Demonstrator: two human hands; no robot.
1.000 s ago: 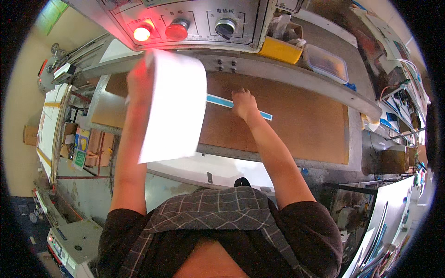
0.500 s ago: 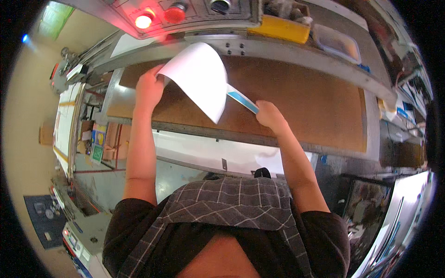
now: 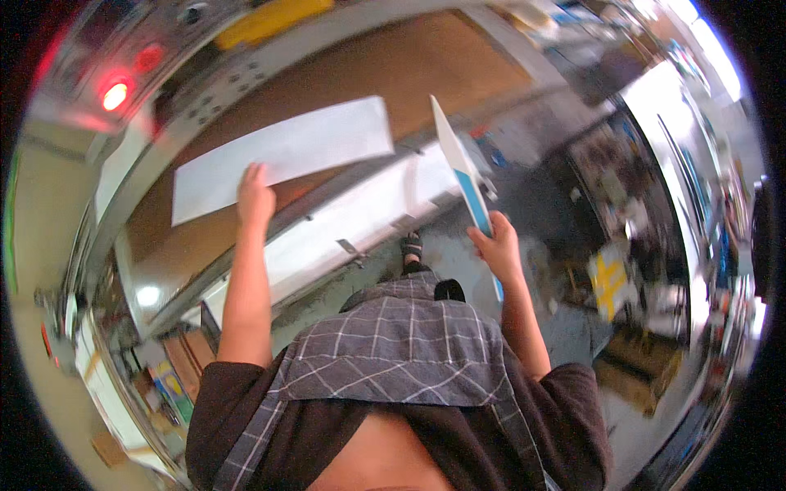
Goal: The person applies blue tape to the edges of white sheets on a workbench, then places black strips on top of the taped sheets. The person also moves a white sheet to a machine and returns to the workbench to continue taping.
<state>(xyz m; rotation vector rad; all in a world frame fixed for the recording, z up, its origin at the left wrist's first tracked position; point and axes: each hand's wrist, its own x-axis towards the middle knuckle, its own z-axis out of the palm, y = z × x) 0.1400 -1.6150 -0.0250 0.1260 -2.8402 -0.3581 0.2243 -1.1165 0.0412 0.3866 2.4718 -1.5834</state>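
Note:
A white sheet point(image 3: 286, 155), lying fairly level, spreads over the brown surface of the machine bed point(image 3: 434, 65). At its near edge, my left hand point(image 3: 256, 195) is closed on the sheet, fingers on top; the thumb is hard to make out. My right hand point(image 3: 498, 245) grips a long, flat, pointed white blade with a blue strip point(image 3: 467, 176), like a spatula. That blade points up and away, off to the right of the sheet and apart from it. Both hands are slightly blurred.
A control panel with a lit red lamp point(image 3: 115, 96) stands at the far left, near a yellow tray point(image 3: 270, 20). A white ledge point(image 3: 327, 237) runs along the bed's near side. Cardboard point(image 3: 634, 372) sits on the floor at right, and my foot point(image 3: 412, 245) shows below the ledge.
My view has turned to the right. The sheet, curled up before, now lies flatter. The blade has come away from the sheet toward the right, and my left hand now holds the near edge.

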